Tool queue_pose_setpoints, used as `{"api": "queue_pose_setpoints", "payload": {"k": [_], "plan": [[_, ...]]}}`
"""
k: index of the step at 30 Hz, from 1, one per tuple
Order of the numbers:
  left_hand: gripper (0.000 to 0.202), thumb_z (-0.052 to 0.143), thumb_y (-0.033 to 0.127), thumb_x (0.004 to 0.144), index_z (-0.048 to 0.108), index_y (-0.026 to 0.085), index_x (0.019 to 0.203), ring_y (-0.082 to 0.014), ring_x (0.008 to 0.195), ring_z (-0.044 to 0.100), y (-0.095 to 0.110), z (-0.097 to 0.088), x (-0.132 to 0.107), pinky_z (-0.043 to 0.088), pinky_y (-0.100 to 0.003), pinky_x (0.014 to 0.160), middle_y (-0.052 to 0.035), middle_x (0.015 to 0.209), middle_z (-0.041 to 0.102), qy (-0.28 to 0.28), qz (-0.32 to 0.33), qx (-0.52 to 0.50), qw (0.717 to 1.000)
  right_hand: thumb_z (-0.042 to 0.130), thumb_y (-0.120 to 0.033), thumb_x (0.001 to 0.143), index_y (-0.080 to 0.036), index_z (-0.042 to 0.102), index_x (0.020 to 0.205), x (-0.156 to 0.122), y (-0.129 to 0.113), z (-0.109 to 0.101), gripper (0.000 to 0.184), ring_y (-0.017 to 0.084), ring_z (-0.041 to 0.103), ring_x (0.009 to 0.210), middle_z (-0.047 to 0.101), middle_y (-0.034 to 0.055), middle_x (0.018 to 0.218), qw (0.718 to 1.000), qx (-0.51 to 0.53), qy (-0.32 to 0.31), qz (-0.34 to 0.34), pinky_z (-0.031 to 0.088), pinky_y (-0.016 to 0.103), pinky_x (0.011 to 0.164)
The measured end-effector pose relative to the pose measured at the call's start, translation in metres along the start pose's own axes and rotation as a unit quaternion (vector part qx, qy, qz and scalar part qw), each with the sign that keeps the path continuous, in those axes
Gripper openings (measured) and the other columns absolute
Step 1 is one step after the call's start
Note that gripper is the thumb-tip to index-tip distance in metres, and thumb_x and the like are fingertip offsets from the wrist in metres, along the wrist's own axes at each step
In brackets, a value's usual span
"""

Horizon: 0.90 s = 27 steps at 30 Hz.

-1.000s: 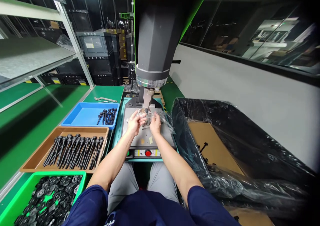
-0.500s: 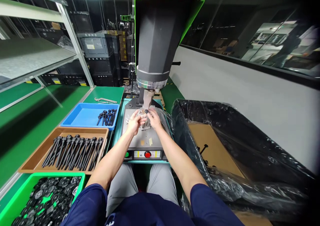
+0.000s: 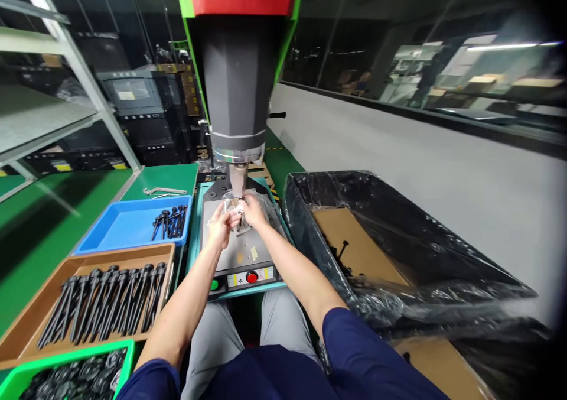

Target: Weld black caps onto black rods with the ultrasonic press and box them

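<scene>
Both hands work at the fixture [image 3: 241,225] under the pale metal tip [image 3: 238,181] of a press-like machine [image 3: 234,81]. My left hand [image 3: 219,227] is at the fixture's left side, thumb and fingers drawn together near clear plastic. What it pinches, if anything, is too small to make out. My right hand [image 3: 254,211] reaches in from the right with curled fingers just below the tip. Its fingertips are closed around something small and mostly hidden. Beneath both hands lies the grey machine plate [image 3: 225,257], with bits of tape on it.
Left stand a blue tray [image 3: 119,225] and a brown tray [image 3: 26,305] with black long-stemmed parts, and a green bin [image 3: 128,358] of black round pieces. A wrench [image 3: 165,191] lies behind. Right is a plastic-lined box [image 3: 376,211]. Green and red buttons [image 3: 251,277] front the machine.
The view has shifted, so the machine and trays appear further left. Both hands stay at the fixture; the dark piece seen at my right fingertips is now mostly hidden.
</scene>
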State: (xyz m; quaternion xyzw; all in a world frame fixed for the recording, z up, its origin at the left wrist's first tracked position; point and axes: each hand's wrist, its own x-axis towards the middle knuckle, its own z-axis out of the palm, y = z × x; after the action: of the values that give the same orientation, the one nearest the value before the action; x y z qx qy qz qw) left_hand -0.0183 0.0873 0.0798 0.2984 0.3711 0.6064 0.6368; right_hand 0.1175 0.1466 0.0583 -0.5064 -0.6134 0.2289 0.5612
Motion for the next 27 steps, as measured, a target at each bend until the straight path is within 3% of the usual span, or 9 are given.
{"api": "queue_pose_setpoints", "payload": {"k": [4, 9, 15, 20, 24, 27], "plan": [[0.080, 0.066, 0.013, 0.079, 0.032, 0.018, 0.151, -0.0167, 0.070, 0.073, -0.003, -0.005, 0.000, 0.057, -0.022, 0.061, -0.0088, 0.089, 0.074, 0.004, 0.005, -0.010, 1.000, 0.057, -0.035, 0.088, -0.024, 0.066, 0.108, -0.016, -0.002, -0.003, 0.025, 0.024, 0.062, 0.115, 0.068, 0.0061, 0.119, 0.999, 0.049, 0.019, 0.005, 0.045, 0.045, 0.106], [0.074, 0.062, 0.011, 0.081, 0.034, 0.019, 0.150, -0.0157, 0.071, 0.073, -0.010, -0.010, -0.003, 0.057, -0.022, 0.063, -0.0104, 0.092, 0.075, -0.002, -0.009, 0.006, 1.000, 0.061, -0.045, 0.085, -0.020, 0.067, 0.106, -0.051, -0.001, -0.010, 0.033, 0.027, 0.063, 0.114, 0.069, 0.0107, 0.119, 0.985, 0.155, 0.067, 0.041, 0.046, 0.047, 0.106], [0.066, 0.063, 0.013, 0.082, 0.041, 0.018, 0.143, -0.0141, 0.071, 0.072, -0.018, -0.021, -0.012, 0.055, -0.022, 0.062, -0.0094, 0.094, 0.075, 0.010, -0.021, 0.026, 0.999, 0.061, -0.058, 0.086, -0.023, 0.062, 0.110, -0.112, -0.005, -0.031, 0.043, 0.022, 0.072, 0.085, 0.067, 0.0102, 0.121, 0.943, 0.308, 0.049, 0.119, 0.060, 0.037, 0.073], [0.061, 0.073, 0.018, 0.075, 0.049, 0.018, 0.131, -0.0126, 0.070, 0.071, -0.021, -0.033, -0.018, 0.054, -0.021, 0.062, -0.0066, 0.092, 0.073, 0.023, -0.028, 0.018, 0.999, 0.068, -0.064, 0.079, -0.021, 0.058, 0.104, -0.149, -0.004, -0.043, 0.050, 0.017, 0.068, 0.059, 0.072, 0.0055, 0.092, 0.928, 0.324, 0.010, 0.185, 0.058, 0.031, 0.058], [0.050, 0.078, 0.029, 0.073, 0.055, 0.017, 0.115, -0.0119, 0.070, 0.069, -0.030, -0.047, -0.028, 0.052, -0.020, 0.061, -0.0057, 0.091, 0.072, 0.047, -0.048, 0.000, 0.998, 0.071, -0.063, 0.077, -0.021, 0.058, 0.103, -0.158, -0.010, -0.048, 0.050, 0.018, 0.069, 0.063, 0.072, 0.0049, 0.086, 0.930, 0.317, -0.013, 0.184, 0.058, 0.032, 0.060], [0.048, 0.080, 0.034, 0.072, 0.058, 0.015, 0.110, -0.0120, 0.068, 0.068, -0.044, -0.058, -0.054, 0.051, -0.021, 0.061, -0.0065, 0.088, 0.071, 0.076, -0.066, 0.047, 0.994, 0.072, -0.058, 0.079, -0.022, 0.057, 0.103, -0.158, -0.019, -0.053, 0.047, 0.021, 0.072, 0.074, 0.074, 0.0067, 0.089, 0.940, 0.301, -0.031, 0.156, 0.059, 0.036, 0.070]]}}
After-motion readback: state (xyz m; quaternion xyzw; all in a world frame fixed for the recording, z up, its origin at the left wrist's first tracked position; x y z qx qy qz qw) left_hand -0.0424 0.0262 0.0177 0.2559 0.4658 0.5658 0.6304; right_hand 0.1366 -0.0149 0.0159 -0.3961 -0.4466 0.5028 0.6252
